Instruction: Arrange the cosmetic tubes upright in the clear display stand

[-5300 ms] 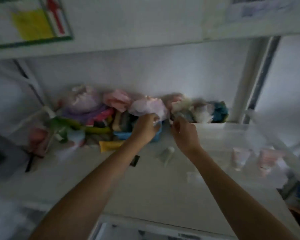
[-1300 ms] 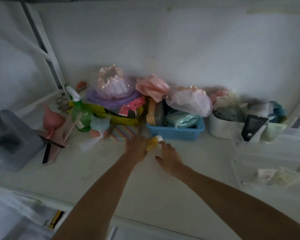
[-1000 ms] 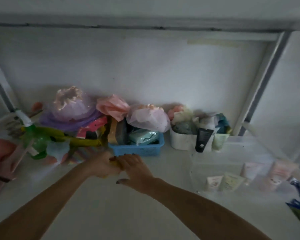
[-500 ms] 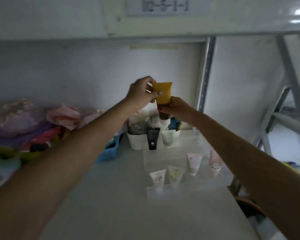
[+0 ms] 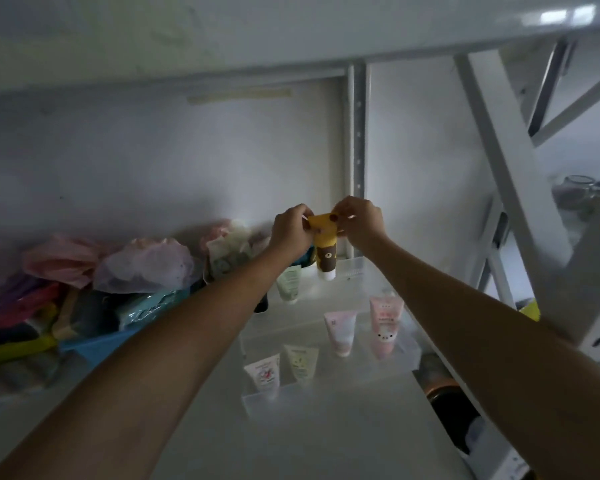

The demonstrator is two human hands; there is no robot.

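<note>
Dim shelf in a white metal rack, clutter piled at left. Both hands up at the back: left hand and right hand each pinch the crimped top of the yellow tube, both grips closed on it, cap down, hanging above the stand's rear tier. Five tubes already upright: two front, two pink mid, green one behind. Risk: tube held only by the floppy end, so it may swing, miss its slot and knock the green tube beside it.
</note>
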